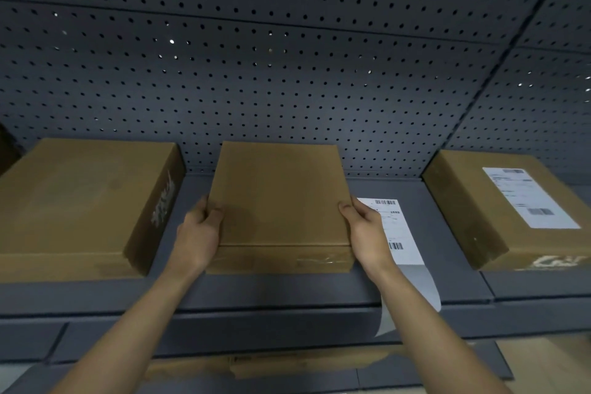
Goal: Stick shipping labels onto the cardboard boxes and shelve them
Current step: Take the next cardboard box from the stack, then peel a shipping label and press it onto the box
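head view: a person's left hand (200, 233) and right hand (367, 233) grip the middle cardboard box (278, 198) by its left and right sides, thumbs on its plain top and fingers curled down the sides. the box sits on the grey shelf (287, 291) in front of a pegboard back panel (287, 73). a loose shipping label (403, 235) lies just right of the box, partly behind the right hand, its near end curling over the shelf's front edge. a larger box (80, 201) stands to the left, a labelled box (479, 201) to the right.
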